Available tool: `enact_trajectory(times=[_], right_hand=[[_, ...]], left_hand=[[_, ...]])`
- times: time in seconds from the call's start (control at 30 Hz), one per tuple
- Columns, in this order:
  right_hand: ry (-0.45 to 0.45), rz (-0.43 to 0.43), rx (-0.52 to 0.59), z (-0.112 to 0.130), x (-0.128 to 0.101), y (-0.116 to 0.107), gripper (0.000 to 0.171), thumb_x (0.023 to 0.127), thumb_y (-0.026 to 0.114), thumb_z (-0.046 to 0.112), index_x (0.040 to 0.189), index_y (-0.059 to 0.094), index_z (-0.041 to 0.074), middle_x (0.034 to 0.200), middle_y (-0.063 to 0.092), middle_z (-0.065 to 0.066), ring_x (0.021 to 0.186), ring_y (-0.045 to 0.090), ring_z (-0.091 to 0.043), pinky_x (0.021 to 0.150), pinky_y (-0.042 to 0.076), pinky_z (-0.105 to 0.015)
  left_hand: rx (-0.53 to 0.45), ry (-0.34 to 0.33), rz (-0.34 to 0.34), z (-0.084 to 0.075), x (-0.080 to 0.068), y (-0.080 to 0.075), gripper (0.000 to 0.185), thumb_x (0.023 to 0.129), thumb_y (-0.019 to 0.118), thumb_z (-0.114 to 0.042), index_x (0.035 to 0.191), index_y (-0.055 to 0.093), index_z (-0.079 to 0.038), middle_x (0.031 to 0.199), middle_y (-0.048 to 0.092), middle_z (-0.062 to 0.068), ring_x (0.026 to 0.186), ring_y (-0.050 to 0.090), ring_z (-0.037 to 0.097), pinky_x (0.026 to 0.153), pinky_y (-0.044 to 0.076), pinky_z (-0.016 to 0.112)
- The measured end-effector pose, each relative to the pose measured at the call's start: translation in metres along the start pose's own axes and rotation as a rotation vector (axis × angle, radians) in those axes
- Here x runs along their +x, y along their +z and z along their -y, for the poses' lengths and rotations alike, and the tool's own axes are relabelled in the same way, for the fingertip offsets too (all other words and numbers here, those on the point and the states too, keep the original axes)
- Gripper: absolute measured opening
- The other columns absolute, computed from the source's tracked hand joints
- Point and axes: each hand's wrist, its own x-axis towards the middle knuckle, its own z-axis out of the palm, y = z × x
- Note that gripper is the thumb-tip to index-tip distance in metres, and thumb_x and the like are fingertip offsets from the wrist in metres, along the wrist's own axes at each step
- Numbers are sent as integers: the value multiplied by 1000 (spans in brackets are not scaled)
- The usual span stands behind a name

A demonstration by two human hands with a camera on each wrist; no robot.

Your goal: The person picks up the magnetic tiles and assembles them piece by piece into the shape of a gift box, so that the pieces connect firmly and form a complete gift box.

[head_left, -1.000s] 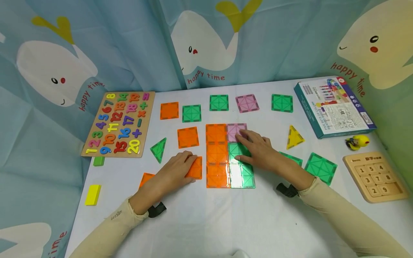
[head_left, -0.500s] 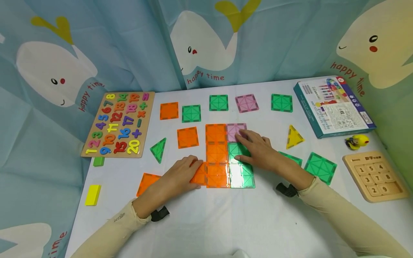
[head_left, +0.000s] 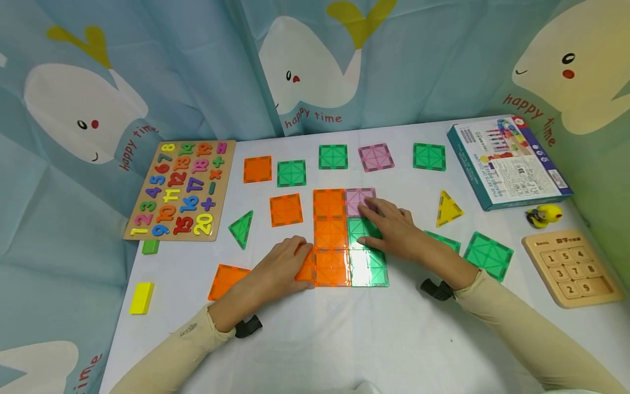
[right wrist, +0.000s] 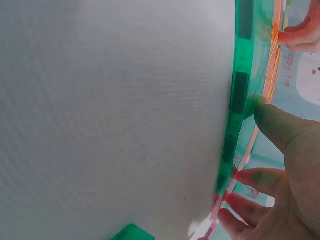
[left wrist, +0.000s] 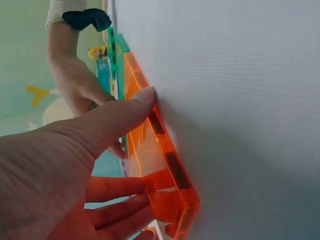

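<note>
In the head view, my left hand [head_left: 278, 268] holds an orange square magnetic tile [head_left: 307, 270] flat on the table, its right edge against the bottom orange tile [head_left: 332, 268] of a joined block. In the left wrist view, the thumb lies on the near edge of the held tile [left wrist: 176, 172], with the fingers at its other side. The block has a column of orange tiles, with a pink tile [head_left: 355, 202] and green tiles [head_left: 361, 273] to its right. My right hand [head_left: 394, 232] rests on the pink tile and the green tile [head_left: 355, 232] below, fingers relaxed.
Loose tiles lie around, including an orange square [head_left: 286, 210], green triangle [head_left: 241, 230], yellow triangle [head_left: 448, 209] and green square [head_left: 488, 256]. A number board [head_left: 179, 191] stands left; a box [head_left: 509, 164], yellow figure [head_left: 543, 216] and wooden number puzzle [head_left: 573, 268] lie right.
My left hand has slid right with the orange tile, closing the gap to the block. More of the orange tile by the left forearm shows. The right hand stays put.
</note>
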Motion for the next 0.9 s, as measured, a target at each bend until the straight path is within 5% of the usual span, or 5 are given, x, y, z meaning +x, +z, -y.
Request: enact_trajectory(times=[0.9], right_hand=[[-2, -14, -6, -3, 1, 3, 81, 100, 74, 35, 163, 35, 2, 170, 23, -24, 155, 21, -46, 111, 26, -71]], left_hand=[[-30, -8, 11, 2, 2, 2, 82, 90, 84, -49, 148, 53, -2, 145, 50, 14, 126, 51, 29, 112, 47, 42]])
